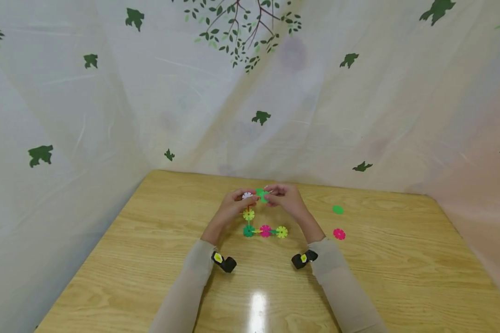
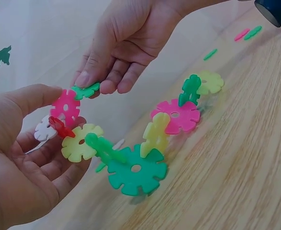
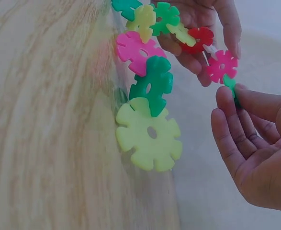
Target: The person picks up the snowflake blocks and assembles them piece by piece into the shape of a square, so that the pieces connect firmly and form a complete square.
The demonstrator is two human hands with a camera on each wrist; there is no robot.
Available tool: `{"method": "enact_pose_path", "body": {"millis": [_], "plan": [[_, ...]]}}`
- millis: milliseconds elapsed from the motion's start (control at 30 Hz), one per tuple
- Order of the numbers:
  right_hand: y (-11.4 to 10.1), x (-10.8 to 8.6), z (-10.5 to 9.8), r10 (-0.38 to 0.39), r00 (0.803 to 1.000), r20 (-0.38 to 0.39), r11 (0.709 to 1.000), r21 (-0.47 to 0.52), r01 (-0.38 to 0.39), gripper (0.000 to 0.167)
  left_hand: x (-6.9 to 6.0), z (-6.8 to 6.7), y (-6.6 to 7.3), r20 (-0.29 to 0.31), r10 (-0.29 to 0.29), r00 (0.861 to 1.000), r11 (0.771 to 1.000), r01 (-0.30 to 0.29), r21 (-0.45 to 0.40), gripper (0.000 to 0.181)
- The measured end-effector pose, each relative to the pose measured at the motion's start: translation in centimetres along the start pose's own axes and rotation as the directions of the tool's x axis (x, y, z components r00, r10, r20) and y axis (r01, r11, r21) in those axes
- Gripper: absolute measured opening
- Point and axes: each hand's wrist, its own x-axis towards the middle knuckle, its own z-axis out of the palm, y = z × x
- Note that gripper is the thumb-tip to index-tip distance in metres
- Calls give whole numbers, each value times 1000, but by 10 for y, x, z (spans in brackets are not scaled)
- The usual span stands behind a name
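Observation:
A chain of notched plastic snowflake discs runs from a yellow disc (image 3: 150,136) through a dark green disc (image 2: 138,177) up to a white disc (image 2: 43,130) and a pink disc (image 2: 65,106). My left hand (image 1: 232,206) holds that upper end, thumb on the pink disc and fingers behind the white one. Between the thumb and fingers of my right hand (image 1: 289,200) a green disc (image 2: 85,91) is pinched. Its edge meets the pink disc; whether the slots are interlocked I cannot tell. My fingers partly cover the green disc.
A loose green disc (image 1: 338,209) and a loose pink disc (image 1: 339,234) lie on the wooden table (image 1: 400,268), right of my right hand. Behind the table hangs a pale curtain (image 1: 216,138) with leaf and bird prints.

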Motion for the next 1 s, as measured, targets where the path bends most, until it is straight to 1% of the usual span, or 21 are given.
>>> {"method": "enact_pose_path", "body": {"millis": [167,267,467,700,1000], "plan": [[3,1,-1,-21,1000,-2,1000,-7,21,25,2,-1,-1,16,-1,1000,998,2,-65,39],[7,2,-1,-20,1000,2,1000,8,20,24,2,-1,-3,24,-4,1000,995,6,-101,38],[11,3,-3,-18,1000,17,998,66,17,25,0,-1,-3,17,-28,999,992,30,-125,35],[11,3,-5,-51,998,26,993,107,48,26,-2,2,-1,12,-15,1000,988,17,-156,30],[11,3,-5,-67,997,23,984,166,63,24,-1,4,-1,6,-27,1000,981,28,-191,31]]}}
